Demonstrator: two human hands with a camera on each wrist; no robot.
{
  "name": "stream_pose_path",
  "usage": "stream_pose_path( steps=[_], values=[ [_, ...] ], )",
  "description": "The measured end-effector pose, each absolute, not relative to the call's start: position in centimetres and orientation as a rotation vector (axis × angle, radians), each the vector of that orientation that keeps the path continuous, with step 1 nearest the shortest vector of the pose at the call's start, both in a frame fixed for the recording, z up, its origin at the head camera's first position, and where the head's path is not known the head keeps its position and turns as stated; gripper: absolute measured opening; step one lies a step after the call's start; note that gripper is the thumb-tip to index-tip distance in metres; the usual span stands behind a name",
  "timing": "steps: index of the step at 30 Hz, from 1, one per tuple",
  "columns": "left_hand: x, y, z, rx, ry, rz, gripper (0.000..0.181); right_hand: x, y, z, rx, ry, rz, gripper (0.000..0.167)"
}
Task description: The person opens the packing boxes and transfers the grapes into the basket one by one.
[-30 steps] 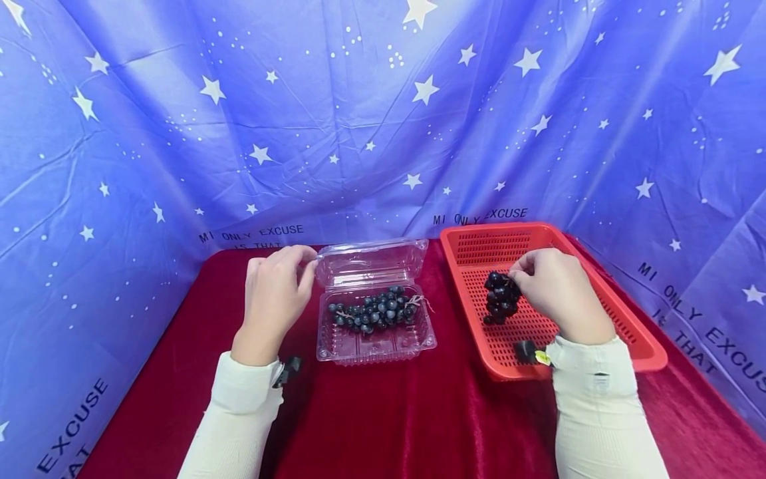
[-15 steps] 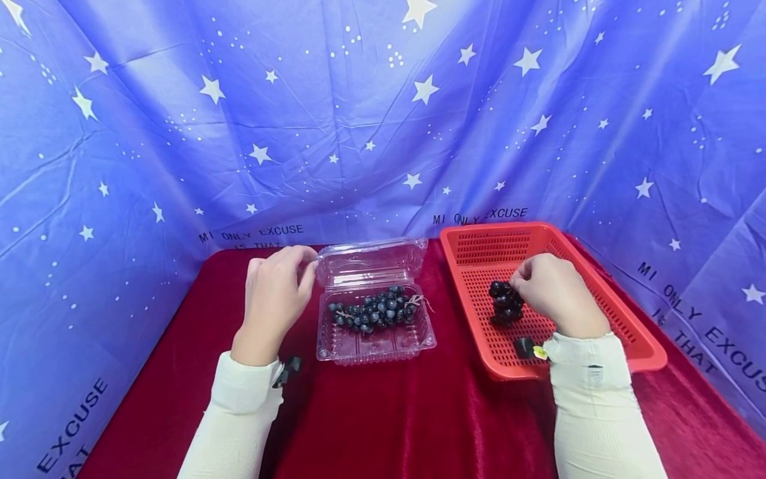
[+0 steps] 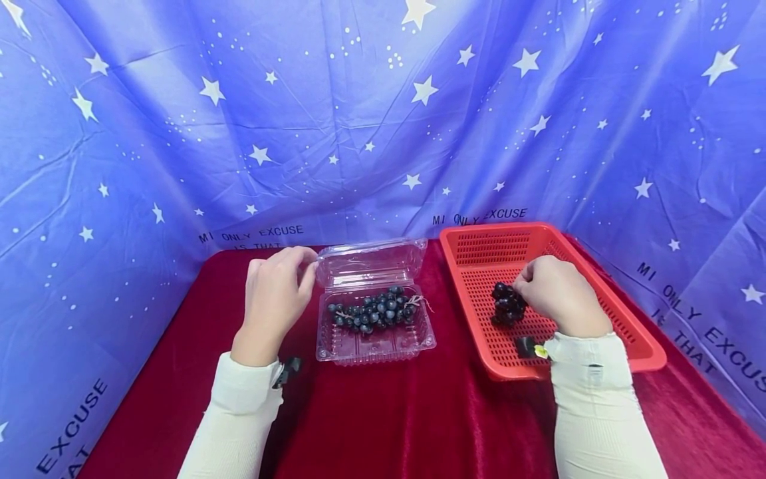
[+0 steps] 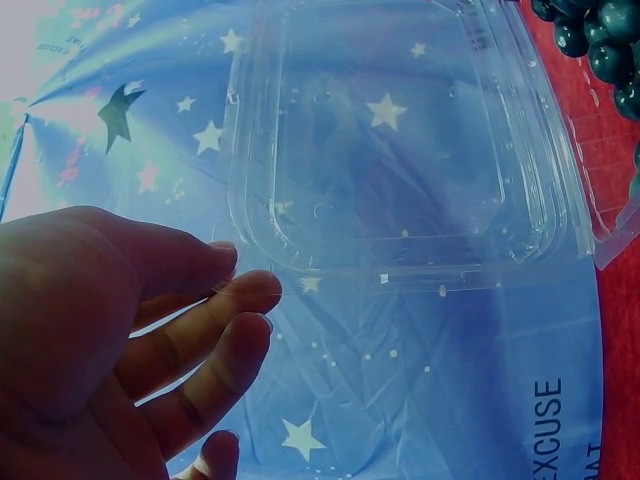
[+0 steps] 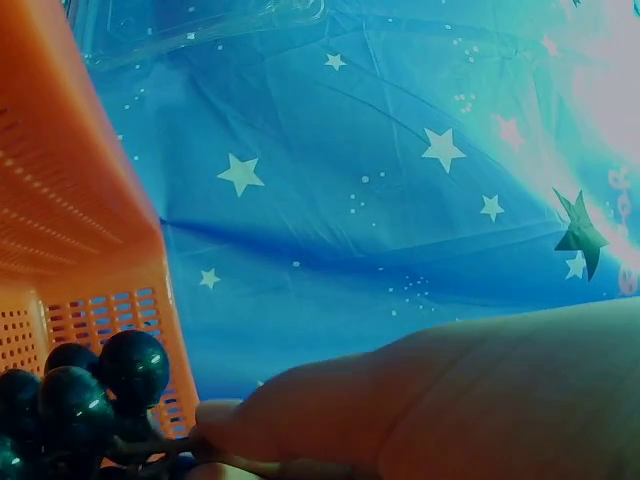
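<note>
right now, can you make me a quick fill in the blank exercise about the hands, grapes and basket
The right hand pinches the black grapes by their ____.
In the head view, the basket is coloured ____.
The left hand pinches the clear container at its raised ____.

Missing words: stem; red; lid.
</note>
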State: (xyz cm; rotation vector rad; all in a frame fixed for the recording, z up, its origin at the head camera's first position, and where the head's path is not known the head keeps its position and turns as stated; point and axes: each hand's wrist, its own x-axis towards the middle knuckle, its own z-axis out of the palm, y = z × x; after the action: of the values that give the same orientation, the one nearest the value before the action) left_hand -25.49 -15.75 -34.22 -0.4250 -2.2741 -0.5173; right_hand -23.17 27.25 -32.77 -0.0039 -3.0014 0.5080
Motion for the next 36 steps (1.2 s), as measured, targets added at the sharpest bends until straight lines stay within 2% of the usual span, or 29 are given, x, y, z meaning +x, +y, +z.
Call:
stream_pose_path(
  steps=[13,22,36],
  values=[
    [-25.5,-15.8,-34.2,-0.430,-2.262,-0.521,0.008,-22.8,26.8,-32.0,0.047,-3.039,0.517,0.038],
    [-25.5,-15.9,-34.2,-0.423,-2.279,-0.512,0.008,-22.6,25.2,-31.6,0.115,-2.993,0.552,0.020],
    [-25.6,-15.8,-34.3,-0.420,-2.279,-0.503,0.008,-22.8,21.3,-32.2,0.221,-2.852,0.562,0.011]
  ],
)
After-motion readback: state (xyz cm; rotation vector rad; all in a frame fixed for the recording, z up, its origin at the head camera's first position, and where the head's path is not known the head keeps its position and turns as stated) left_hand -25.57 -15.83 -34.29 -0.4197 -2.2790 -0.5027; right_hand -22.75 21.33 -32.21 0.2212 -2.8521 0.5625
